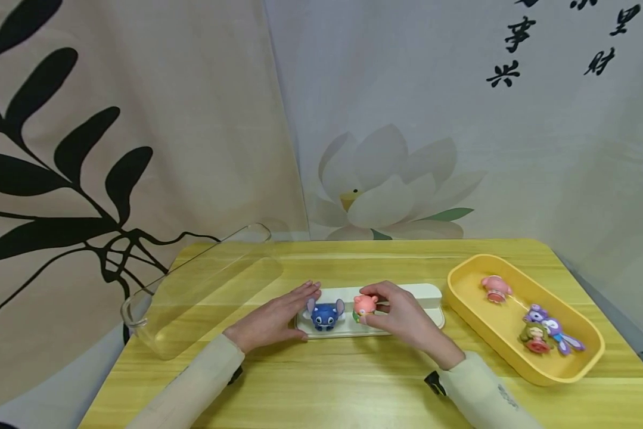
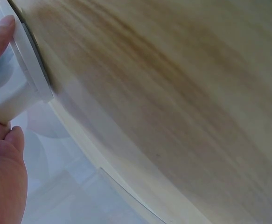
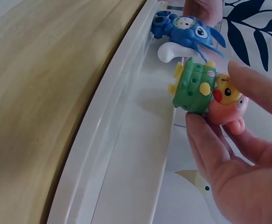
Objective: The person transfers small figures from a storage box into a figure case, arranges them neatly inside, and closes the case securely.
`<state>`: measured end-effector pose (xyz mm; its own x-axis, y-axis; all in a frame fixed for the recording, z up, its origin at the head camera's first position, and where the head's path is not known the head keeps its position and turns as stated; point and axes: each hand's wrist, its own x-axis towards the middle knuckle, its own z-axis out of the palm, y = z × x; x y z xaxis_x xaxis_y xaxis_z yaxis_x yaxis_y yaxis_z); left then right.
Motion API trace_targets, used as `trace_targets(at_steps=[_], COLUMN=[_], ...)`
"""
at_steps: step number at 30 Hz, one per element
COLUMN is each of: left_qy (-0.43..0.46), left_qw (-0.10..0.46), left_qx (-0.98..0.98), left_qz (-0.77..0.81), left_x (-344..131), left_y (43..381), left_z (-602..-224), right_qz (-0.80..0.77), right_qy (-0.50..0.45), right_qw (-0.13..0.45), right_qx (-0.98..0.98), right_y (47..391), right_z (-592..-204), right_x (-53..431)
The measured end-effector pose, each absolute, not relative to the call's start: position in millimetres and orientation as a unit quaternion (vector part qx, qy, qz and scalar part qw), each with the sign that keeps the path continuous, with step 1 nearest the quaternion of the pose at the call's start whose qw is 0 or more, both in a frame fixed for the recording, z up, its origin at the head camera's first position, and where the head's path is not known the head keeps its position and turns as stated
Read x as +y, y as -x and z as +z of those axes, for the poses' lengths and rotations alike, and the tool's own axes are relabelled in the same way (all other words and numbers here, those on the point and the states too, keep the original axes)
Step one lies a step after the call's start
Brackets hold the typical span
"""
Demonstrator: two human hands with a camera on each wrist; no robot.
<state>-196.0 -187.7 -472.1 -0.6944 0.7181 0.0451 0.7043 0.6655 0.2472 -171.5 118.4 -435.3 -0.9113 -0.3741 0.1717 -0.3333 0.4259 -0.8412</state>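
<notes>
1. Pale curtain [image 1: 214, 119] behind, printed with black leaves [image 1: 41, 89] at left, a white lotus [image 1: 391, 196] in the centre and black characters [image 1: 516, 34] at upper right.
2. Below, a yellowish wood-grain tabletop [image 1: 364, 381].
3. Near the middle of the tabletop, a long white stand [image 1: 425, 291], with a raised ledge along the back.
4. On the stand toward the left end, a blue big-eared figurine [image 1: 325, 316], upright and facing the viewer.
5. Just right of the blue one, over the stand, a pink figurine [image 1: 365, 304] with a yellow face and a green base; contact with the stand hard to tell.
6. Right-hand grip [image 1: 407, 319]: closed on the pink figurine, pinched between thumb and fingers.
7. Left-hand grip [image 1: 270, 310]: holding the stand's left end, with thumb along the near edge and fingers toward the back.
8. At left on the tabletop, beyond the left arm, a long clear box [image 1: 214, 292].
9. At right, a yellow tray [image 1: 493, 325] containing a pink toy [image 1: 496, 288] near the far end, and nearer, a purple long-eared toy [image 1: 553, 328] beside a green-haired toy [image 1: 537, 337].
10. Cream sleeves [image 1: 192, 381] on both arms.
</notes>
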Motion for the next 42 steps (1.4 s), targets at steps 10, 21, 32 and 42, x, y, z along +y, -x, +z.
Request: trace_targets(at_steps=[10, 21, 32, 42], left_qy=[-0.391, -0.387, -0.393, -0.394], left_qw=[0.031, 0.031, 0.027, 0.031], left_qx=[0.911, 0.911, 0.910, 0.910], left_qz=[0.132, 0.140, 0.127, 0.123], left_x=[-188, -188, -189, -188], left_y=[195, 194, 196, 196], left_z=[-471, -471, -473, -472], right_qz=[-0.473, -0.429, -0.355, -0.339], right_qy=[0.222, 0.234, 0.233, 0.243], right_qw=[0.017, 0.003, -0.036, -0.055], right_qx=[0.852, 0.873, 0.904, 0.907], right_y=[174, 175, 172, 172], right_z=[-444, -450, -451, -453], right_x=[111, 104, 100, 99])
